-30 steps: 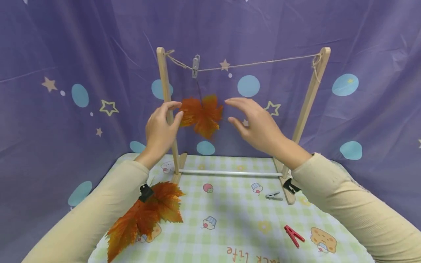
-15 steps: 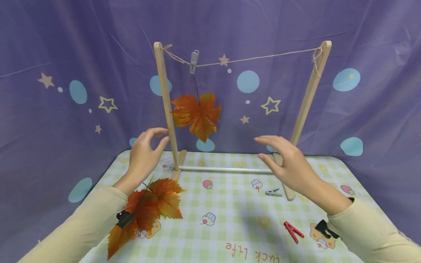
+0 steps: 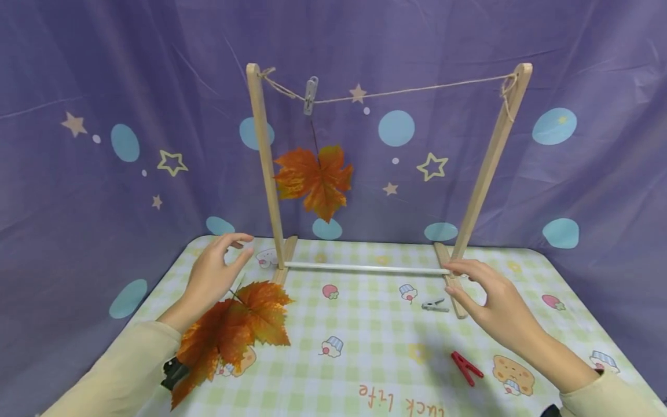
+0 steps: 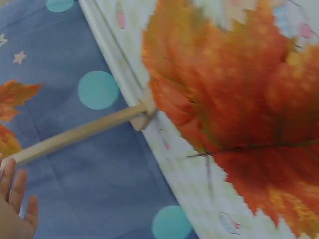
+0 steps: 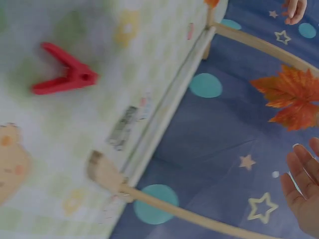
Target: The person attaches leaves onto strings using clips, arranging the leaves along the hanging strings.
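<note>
An orange maple leaf [image 3: 318, 179] hangs by its stem from a grey clothespin [image 3: 310, 96] clipped on the twine [image 3: 406, 91]. Loosely bent and holding nothing, my left hand [image 3: 211, 275] hovers above the table's left side, near other orange maple leaves [image 3: 245, 324] lying there. My right hand [image 3: 495, 298], also holding nothing, is in the air by the right foot of the wooden frame [image 3: 490, 168]. Below it lie a second grey clothespin [image 3: 435, 306] and a red clothespin [image 5: 67, 72].
The frame's two posts are joined low down by a white rod [image 3: 365, 267]. A checked tablecloth [image 3: 375, 341] covers the table. Behind it hangs a purple curtain [image 3: 417, 35] with stars and dots.
Both hands have come away from the hanging leaf, moving down and outward, the left hand to the left and the right hand to the right. The leaf stays hanging from the clothespin.
</note>
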Motion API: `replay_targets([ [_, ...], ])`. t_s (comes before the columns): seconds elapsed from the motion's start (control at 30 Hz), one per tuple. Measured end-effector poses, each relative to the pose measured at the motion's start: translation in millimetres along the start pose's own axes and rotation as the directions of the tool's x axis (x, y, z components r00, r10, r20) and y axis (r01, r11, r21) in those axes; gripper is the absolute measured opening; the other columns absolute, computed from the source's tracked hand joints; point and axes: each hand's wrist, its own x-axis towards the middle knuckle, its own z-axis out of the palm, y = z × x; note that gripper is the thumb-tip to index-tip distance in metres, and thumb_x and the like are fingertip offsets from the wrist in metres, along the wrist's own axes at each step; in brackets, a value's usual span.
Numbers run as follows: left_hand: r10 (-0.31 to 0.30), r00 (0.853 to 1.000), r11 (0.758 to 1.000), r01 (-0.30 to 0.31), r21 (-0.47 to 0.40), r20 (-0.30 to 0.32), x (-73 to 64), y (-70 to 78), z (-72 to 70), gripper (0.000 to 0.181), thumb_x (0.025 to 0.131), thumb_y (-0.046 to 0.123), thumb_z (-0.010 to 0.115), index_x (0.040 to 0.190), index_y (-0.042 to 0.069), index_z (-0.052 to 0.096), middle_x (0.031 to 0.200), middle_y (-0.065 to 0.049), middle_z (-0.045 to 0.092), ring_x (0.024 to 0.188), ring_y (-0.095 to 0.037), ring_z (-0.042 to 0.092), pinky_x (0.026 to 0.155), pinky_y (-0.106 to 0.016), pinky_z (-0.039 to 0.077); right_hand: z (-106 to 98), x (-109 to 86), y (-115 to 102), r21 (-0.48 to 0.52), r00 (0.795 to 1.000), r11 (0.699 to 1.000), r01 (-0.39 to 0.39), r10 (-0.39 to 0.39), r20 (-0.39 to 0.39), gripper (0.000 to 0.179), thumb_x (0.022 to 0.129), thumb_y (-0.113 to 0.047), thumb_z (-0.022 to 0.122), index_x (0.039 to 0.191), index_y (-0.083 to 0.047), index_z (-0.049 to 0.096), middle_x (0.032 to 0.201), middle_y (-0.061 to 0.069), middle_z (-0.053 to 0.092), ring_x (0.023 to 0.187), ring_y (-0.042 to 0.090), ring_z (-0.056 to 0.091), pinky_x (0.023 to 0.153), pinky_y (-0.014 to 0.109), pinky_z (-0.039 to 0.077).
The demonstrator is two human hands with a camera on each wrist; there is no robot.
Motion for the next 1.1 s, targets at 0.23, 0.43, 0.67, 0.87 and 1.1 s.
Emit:
replay_targets([
  [0.23,-0.056,0.993,0.998,0.053,0.032,0.1,-8.9,-28.3,5.0,0.033,0.1,0.031,0.061,0.127,0.01,0.061,0.123,-0.013,0.062,0.105,-0.031,0.057,0.087,-0.053,0.045,3,-30.7,13,-0.025,0.996,0.997,-0.079,0.08,0.036,0.044,0.082,-0.004,0.079,0.124,-0.013,0.066,0.115,-0.003,0.066,0.097,0.008,0.058,0.087,0.014,0.04],
  [0.43,-0.113,0.971,0.993,0.104,0.052,0.213,-15.6,-50.7,10.3,0.035,0.1,0.032,0.061,0.127,0.009,0.062,0.123,-0.012,0.063,0.105,-0.033,0.058,0.083,-0.049,0.048,8,-50.9,16,-0.051,0.988,0.99,-0.134,0.137,0.067,0.044,0.083,-0.009,0.08,0.123,-0.019,0.066,0.114,-0.008,0.066,0.094,0.007,0.059,0.077,0.026,0.049],
  [0.67,-0.129,0.949,0.991,0.115,0.066,0.289,-20.8,-72.5,16.4,0.031,0.098,0.027,0.065,0.121,0.008,0.064,0.117,-0.011,0.066,0.099,-0.029,0.061,0.076,-0.044,0.052,13,-71.2,22,-0.034,0.973,0.979,-0.202,0.205,0.103,0.041,0.083,-0.011,0.08,0.121,-0.022,0.067,0.113,-0.01,0.066,0.092,0.006,0.059,0.068,0.03,0.05],
  [0.87,-0.186,0.921,0.982,0.178,0.056,0.343,-24.5,-92.0,18.7,0.035,0.097,0.022,0.066,0.123,0.0,0.062,0.116,-0.018,0.065,0.097,-0.033,0.062,0.079,-0.048,0.052,18,-83.4,25,-0.041,0.943,0.958,-0.283,0.286,0.171,0.039,0.084,-0.016,0.08,0.12,-0.02,0.068,0.112,-0.009,0.065,0.092,0.006,0.059,0.071,0.032,0.051],
  [1.1,-0.23,0.886,0.971,0.237,0.033,0.404,-27.6,-111.5,20.8,0.04,0.097,0.02,0.066,0.124,-0.008,0.058,0.11,-0.021,0.063,0.091,-0.031,0.062,0.076,-0.044,0.052,21,-95.6,30,-0.043,0.865,0.91,-0.411,0.405,0.296,0.033,0.086,-0.025,0.078,0.116,-0.014,0.069,0.108,-0.006,0.065,0.09,0.009,0.06,0.07,0.03,0.051],
])
